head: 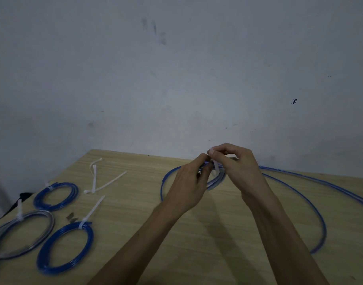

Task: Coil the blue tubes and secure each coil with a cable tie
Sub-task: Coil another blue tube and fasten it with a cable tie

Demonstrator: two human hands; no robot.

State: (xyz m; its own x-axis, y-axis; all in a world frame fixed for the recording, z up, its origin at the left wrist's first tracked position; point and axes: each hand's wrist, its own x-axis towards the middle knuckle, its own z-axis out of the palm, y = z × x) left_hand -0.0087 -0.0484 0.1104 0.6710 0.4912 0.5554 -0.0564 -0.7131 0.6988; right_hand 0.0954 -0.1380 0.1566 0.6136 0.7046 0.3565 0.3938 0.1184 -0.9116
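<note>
— Where's the cable tie [216, 169]?

— Centre of frame, wrapped over the blue coil [214, 180], standing roughly upright between both hands.

— Hands?

— Right hand [237, 164] pinches the tie's upper end; left hand [190, 185] grips the coil just left of it (fingers curled).

— So the pull goes upward, right hand nearer.

Head view, down over table [217, 233]

A light wooden table [207, 233] carries three tied tube coils [64, 246], loose cable ties [106, 183] and uncoiled blue tubing [312, 204].
</note>
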